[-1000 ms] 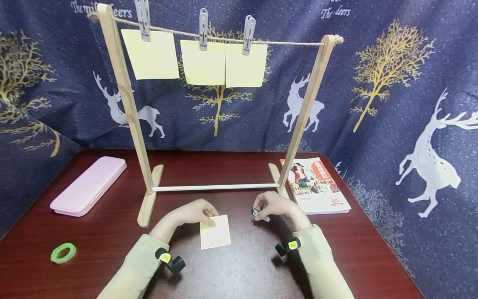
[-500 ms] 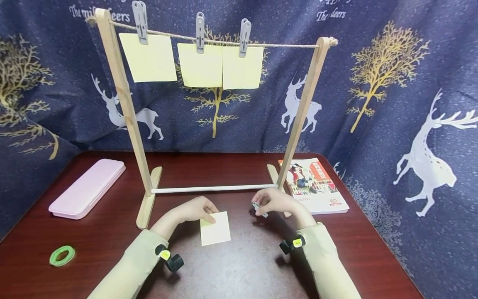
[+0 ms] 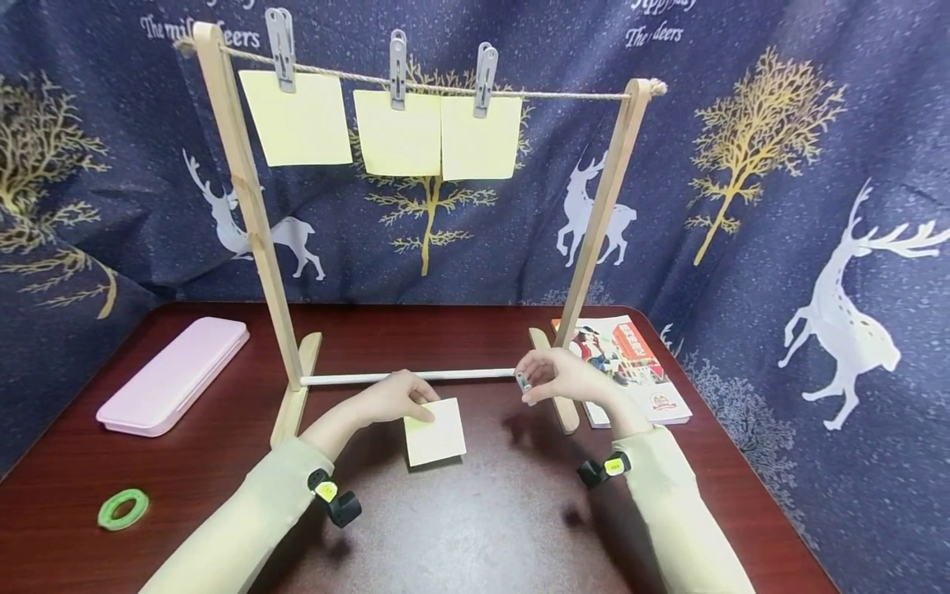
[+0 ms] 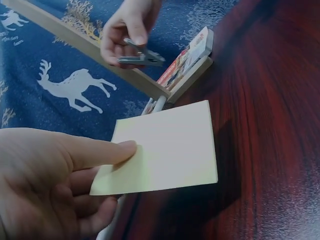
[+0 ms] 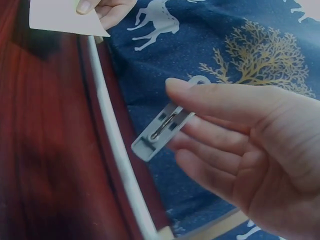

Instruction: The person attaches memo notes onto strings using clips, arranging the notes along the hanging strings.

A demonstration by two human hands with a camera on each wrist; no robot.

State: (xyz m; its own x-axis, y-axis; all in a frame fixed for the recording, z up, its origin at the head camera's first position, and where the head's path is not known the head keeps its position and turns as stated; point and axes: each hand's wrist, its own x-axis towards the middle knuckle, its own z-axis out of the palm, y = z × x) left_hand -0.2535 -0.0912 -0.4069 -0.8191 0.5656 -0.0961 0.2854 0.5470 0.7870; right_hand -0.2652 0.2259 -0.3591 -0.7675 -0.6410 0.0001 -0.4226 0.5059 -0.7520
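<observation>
My left hand (image 3: 393, 398) pinches a pale yellow square of paper (image 3: 436, 436) by one edge, thumb on top, above the table. In the left wrist view the sheet (image 4: 165, 150) is held nearly flat. To the right, my right hand (image 3: 567, 378) holds a grey clothespin (image 3: 523, 382) between thumb and fingers; its spring shows on the clothespin (image 5: 162, 127) in the right wrist view. Behind both hands, three similar papers hang from a rope (image 3: 571, 95), each under a grey clothespin; the middle paper (image 3: 398, 136) touches or nearly touches the right paper (image 3: 478, 140).
A wooden frame (image 3: 256, 223) carries the rope, with a white rod (image 3: 467, 374) low across it. A pink case (image 3: 174, 375) and a green tape roll (image 3: 123, 509) lie at left. A book (image 3: 631, 367) lies by the right foot. Patterned blue cloth (image 3: 475, 247) hangs behind.
Both hands have risen off the table and moved slightly away from me. The paper lifts with the left hand, and the clothespin goes up and a little right with the right hand.
</observation>
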